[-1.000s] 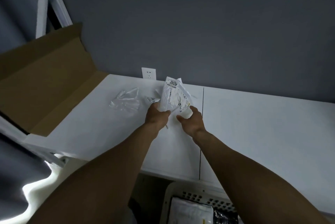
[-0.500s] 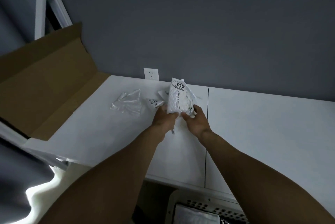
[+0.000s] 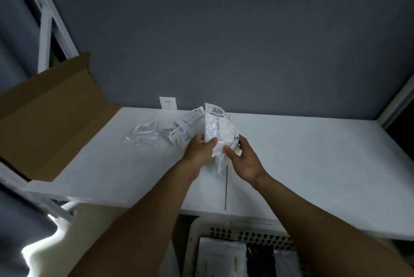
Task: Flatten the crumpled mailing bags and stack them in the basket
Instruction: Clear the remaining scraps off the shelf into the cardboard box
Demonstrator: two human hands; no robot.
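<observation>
A crumpled white mailing bag (image 3: pixel 216 125) with a printed label reading 2028 stands upright above the white table (image 3: pixel 302 160). My left hand (image 3: pixel 199 150) grips its lower left side. My right hand (image 3: pixel 243 156) pinches its lower right edge. Another crumpled white bag (image 3: pixel 182 130) lies on the table just left of it, and a clear crumpled plastic bag (image 3: pixel 142 134) lies further left. The white perforated basket (image 3: pixel 226 230) sits below the table's front edge, holding flat white and dark bags.
An open cardboard box (image 3: pixel 49 115) leans at the table's left end. A wall socket (image 3: pixel 168 103) sits on the grey wall behind the bags. White shelf posts (image 3: pixel 48 30) rise at the far left and right.
The camera has tilted, bringing the basket into fuller view. Both hands still hold the labelled bag, which now hangs lower between them with its bottom end drooping.
</observation>
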